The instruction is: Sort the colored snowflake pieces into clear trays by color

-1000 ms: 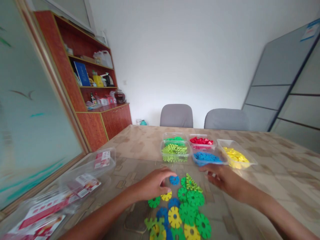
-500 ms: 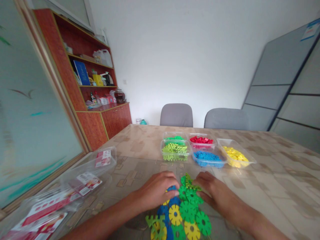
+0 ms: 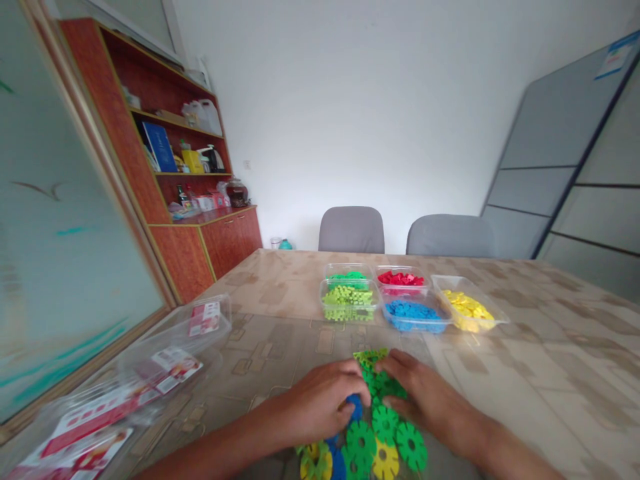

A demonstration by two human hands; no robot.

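A joined piece of slotted plastic discs [image 3: 385, 425] in green, yellow and blue lies low in the head view, in front of me. My left hand [image 3: 330, 402] grips its left side, fingers curled beside a blue disc [image 3: 356, 405]. On the opposite side, my right hand [image 3: 419, 393] holds the green discs between thumb and fingers. Light green notched pieces [image 3: 369, 357] stick out at the far end. A yellow disc [image 3: 385, 460] shows at the near end. My hands cover much of the middle.
Clear plastic tubs hold sorted pieces: light green [image 3: 349, 300], green [image 3: 349, 275], red [image 3: 401, 280], blue [image 3: 415, 315] and yellow [image 3: 470, 310]. Clear packaging with printed labels [image 3: 175, 363] lies at the left of the patterned table [image 3: 540, 347]. Two grey chairs [image 3: 351, 230] stand beyond.
The joined discs have shifted and tilted in my hands. My left hand has come right and slightly nearer, covering more blue. My right hand has closed farther over the green discs.
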